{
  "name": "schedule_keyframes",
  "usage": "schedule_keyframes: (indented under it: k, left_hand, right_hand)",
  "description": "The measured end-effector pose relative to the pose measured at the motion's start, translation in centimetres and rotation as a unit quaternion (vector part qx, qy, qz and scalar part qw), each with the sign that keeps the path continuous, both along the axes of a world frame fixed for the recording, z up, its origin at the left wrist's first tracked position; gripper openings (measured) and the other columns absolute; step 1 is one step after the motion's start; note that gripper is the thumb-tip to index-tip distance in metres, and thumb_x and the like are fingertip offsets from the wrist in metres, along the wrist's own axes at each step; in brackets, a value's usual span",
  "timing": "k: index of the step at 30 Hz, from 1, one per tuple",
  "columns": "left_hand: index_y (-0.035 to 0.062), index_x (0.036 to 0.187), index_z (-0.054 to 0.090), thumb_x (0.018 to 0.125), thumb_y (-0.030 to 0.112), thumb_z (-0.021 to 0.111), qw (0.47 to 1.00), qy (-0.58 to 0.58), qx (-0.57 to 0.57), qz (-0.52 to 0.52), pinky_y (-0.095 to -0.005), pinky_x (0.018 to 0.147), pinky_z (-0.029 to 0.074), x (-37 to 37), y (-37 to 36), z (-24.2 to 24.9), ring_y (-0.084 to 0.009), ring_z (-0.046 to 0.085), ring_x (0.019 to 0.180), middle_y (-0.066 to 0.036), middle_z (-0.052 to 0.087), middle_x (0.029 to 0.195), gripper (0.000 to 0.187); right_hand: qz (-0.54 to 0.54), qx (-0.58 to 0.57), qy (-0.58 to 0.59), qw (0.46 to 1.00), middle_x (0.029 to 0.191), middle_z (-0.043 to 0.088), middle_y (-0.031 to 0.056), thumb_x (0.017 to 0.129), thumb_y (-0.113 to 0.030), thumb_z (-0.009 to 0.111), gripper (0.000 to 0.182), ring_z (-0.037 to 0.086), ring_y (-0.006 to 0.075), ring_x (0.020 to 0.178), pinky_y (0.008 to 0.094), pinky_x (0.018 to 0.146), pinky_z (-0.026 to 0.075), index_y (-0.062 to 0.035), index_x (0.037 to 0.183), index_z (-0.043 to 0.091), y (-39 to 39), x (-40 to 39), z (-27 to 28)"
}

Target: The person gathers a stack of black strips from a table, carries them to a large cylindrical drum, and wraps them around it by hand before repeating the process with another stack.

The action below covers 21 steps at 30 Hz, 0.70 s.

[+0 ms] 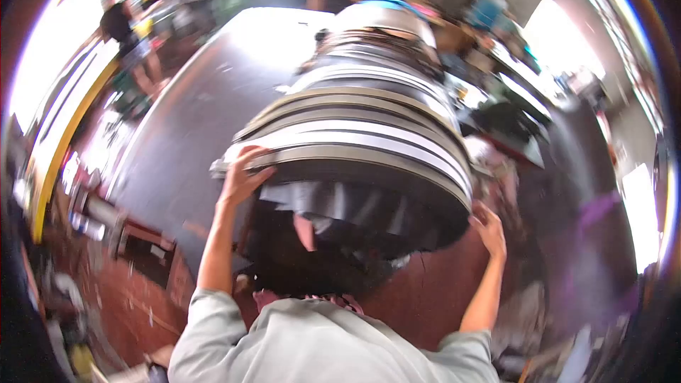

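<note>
A long pile of layered strips or panels [358, 143], in black, white and beige bands, stretches away from me and looks curved through the lens. Nearest to me is a dark panel with a pale edge [347, 155]. At its left end, my left hand [245, 174] curls its fingers and thumb around the edge. My right hand [489, 232] grips the same panel's right end with bent fingers, partly hidden at the contact. Dark, loose-looking sheet material [340, 202] hangs beneath the panel. Motion blur hides finer detail.
A grey table [177, 128] runs along the left of the pile, and another dark surface [585, 220] lies to the right. One person [128, 35] stands far left; others are blurred at the back. A yellow rail [60, 149] rises at left. The floor [440, 291] is reddish.
</note>
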<state>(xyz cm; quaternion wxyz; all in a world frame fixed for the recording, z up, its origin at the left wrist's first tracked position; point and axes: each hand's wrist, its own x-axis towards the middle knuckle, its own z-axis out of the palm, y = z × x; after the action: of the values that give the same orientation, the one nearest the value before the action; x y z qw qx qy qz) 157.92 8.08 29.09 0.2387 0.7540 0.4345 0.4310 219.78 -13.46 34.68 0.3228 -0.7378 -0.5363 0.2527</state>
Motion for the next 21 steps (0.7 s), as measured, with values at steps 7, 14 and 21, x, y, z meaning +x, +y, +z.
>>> schedule_keyframes:
  k: [7, 14, 21]
  left_hand:
    - [0.0122, 0.152, 0.047, 0.102, 0.048, 0.054, 0.993, 0.067, 0.051, -0.080, -0.0486, 0.122, 0.025, 9.6, -0.3, 7.9, -0.0384, 0.030, 0.151, -0.018, 0.033, 0.163, 0.062]
    - [0.0057, 0.139, 0.058, 0.100, 0.023, 0.059, 0.982, 0.115, 0.150, -0.022, -0.0473, 0.116, 0.038, 11.4, -1.4, 5.9, -0.0365, 0.047, 0.140, -0.019, 0.055, 0.145, 0.043]
    - [0.0162, 0.141, 0.059, 0.105, 0.039, 0.050, 0.979, 0.042, 0.199, 0.030, -0.0434, 0.097, 0.044, 11.3, -1.6, 4.2, -0.0304, 0.053, 0.110, -0.012, 0.054, 0.126, 0.044]
  right_hand:
    - [-0.024, 0.148, 0.032, 0.988, 0.163, 0.033, 0.0150, 0.103, -0.061, 0.041, 0.073, 0.026, 0.0306, 0.153, 0.0433, 0.122, 0.024, -0.0107, 0.156, 0.040, 2.7, -5.9, -3.6]
    - [-0.033, 0.238, -0.007, 0.971, 0.159, 0.042, 0.0142, 0.109, -0.047, 0.037, 0.062, 0.034, 0.0270, 0.149, 0.0401, 0.123, 0.023, 0.0000, 0.149, 0.047, 4.0, -6.5, -5.8]
    - [-0.022, 0.226, -0.022, 0.974, 0.158, 0.043, 0.0155, 0.111, -0.036, 0.034, 0.055, 0.036, 0.0271, 0.149, 0.0387, 0.123, 0.023, 0.0011, 0.151, 0.045, 4.7, -9.3, -1.8]
